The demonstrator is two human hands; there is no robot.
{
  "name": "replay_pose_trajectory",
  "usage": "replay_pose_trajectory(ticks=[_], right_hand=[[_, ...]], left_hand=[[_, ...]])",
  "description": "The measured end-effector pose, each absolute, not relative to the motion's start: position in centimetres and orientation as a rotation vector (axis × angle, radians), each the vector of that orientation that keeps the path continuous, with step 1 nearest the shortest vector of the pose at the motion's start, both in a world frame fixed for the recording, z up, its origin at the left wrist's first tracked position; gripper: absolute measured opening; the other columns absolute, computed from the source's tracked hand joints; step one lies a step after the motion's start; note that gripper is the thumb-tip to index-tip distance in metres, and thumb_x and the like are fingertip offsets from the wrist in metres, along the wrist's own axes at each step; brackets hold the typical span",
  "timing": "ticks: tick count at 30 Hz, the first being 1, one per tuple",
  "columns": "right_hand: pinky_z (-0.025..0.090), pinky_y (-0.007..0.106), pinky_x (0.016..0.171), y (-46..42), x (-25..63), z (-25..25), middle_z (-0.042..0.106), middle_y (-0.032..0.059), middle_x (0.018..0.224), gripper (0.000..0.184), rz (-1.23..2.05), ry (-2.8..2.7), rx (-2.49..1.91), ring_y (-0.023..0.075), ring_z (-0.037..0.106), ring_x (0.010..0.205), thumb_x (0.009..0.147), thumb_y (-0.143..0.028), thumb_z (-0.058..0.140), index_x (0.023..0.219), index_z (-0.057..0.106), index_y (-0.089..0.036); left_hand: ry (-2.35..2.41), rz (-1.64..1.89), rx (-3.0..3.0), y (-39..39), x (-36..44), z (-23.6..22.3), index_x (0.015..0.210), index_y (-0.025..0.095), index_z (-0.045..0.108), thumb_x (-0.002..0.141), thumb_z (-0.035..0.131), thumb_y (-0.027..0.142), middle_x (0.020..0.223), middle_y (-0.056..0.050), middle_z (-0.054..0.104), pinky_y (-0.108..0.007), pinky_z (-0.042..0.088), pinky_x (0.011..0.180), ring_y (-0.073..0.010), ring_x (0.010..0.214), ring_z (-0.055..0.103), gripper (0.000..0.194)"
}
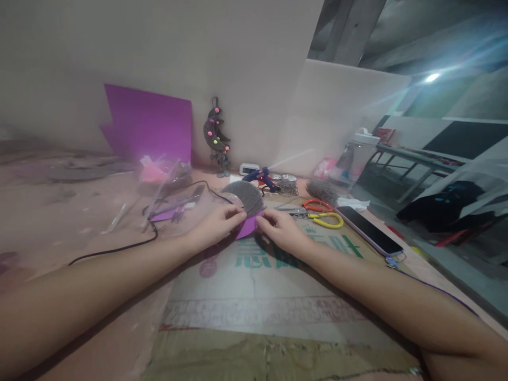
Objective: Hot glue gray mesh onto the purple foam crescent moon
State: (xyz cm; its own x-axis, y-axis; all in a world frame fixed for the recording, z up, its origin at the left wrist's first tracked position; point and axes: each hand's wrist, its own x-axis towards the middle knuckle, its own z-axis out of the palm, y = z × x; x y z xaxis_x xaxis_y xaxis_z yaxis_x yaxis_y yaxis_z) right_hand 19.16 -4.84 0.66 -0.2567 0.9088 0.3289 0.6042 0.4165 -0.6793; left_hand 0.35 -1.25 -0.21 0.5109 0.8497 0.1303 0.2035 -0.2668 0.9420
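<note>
Here's the head camera, and both hands are at work near the middle of the desk (99,344), above a printed cardboard sheet (254,312)! The left hand (224,222) has thumb and fingers closed in a pinch on the purple piece (246,227), right at its meeting with the grey ribbed crescent (248,194); whether it grips the crescent too, I can't tell. Opposite, the right hand (283,228) pinches the purple piece's other edge, fingers curled in. Just behind sits a blue glue gun (259,175), beside a white digital clock (249,169). Over to the right, yellow-handled scissors (328,220), orange handles (317,205) next to them, then a dark-screened phone (371,231). And at the back, a purple sheet (153,124) leans on the wall, left of a pompom-dotted crescent ornament (208,132)!
</note>
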Motion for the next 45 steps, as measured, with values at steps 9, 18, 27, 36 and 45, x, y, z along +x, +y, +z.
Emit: replay_pose_trajectory(ticks=[9, 18, 27, 36, 45], right_hand=[[0.034, 0.021, 0.053, -4.7, 19.17, 0.52, 0.053, -0.0027, 0.059, 0.025, 0.487, -2.001, -1.3, 0.01, 0.047, 0.056, 0.086, -0.028, 0.047, 0.065, 0.054, -0.017], [0.034, 0.021, 0.055, -4.78, 19.27, 0.57, 0.054, -0.0027, 0.059, 0.026, 0.476, -2.046, -1.272, 0.0101, 0.048, 0.057, 0.088, -0.028, 0.048, 0.065, 0.055, -0.017], [0.039, 0.021, 0.06, -4.41, 19.37, 0.49, 0.061, -0.0021, 0.065, 0.02, 0.532, -2.063, -1.239, 0.0108, 0.053, 0.06, 0.09, -0.021, 0.046, 0.08, 0.063, -0.018], [0.039, 0.022, 0.06, -4.68, 19.24, 0.59, 0.062, -0.0018, 0.065, 0.017, 0.514, -2.03, -1.248, 0.0109, 0.053, 0.06, 0.087, -0.026, 0.054, 0.075, 0.062, -0.018], [0.043, 0.028, 0.076, -4.08, 19.68, -0.08, 0.064, 0.0032, 0.087, 0.019, 0.328, -2.053, -1.134, 0.0156, 0.057, 0.081, 0.079, -0.004, 0.048, 0.086, 0.06, -0.018]], left_hand=[[0.846, 0.822, 1.7, -1.1, 0.35, -0.45, 0.066, 0.018, 0.047, 0.085, 0.048, 0.042, 0.056, 0.005, 0.042, -0.019, 0.026, 0.04, -0.007, 0.044, 0.037, 0.031], [0.876, 0.807, 1.776, -0.86, 0.31, -0.41, 0.081, 0.017, 0.052, 0.084, 0.051, 0.05, 0.062, 0.004, 0.047, -0.018, 0.032, 0.043, -0.0093, 0.052, 0.045, 0.033], [1.008, 0.888, 1.762, -0.67, 0.06, -0.34, 0.071, 0.018, 0.048, 0.081, 0.053, 0.054, 0.06, 0.003, 0.05, -0.019, 0.031, 0.041, -0.0083, 0.046, 0.043, 0.037], [0.985, 0.9, 1.664, -0.77, 0.17, -0.59, 0.075, 0.019, 0.046, 0.082, 0.053, 0.054, 0.06, 0.005, 0.045, -0.018, 0.027, 0.037, -0.0069, 0.044, 0.04, 0.036], [0.968, 0.922, 1.648, -0.63, 0.17, -0.73, 0.074, 0.019, 0.045, 0.081, 0.055, 0.052, 0.06, 0.006, 0.044, -0.019, 0.027, 0.04, -0.0067, 0.044, 0.041, 0.035]])
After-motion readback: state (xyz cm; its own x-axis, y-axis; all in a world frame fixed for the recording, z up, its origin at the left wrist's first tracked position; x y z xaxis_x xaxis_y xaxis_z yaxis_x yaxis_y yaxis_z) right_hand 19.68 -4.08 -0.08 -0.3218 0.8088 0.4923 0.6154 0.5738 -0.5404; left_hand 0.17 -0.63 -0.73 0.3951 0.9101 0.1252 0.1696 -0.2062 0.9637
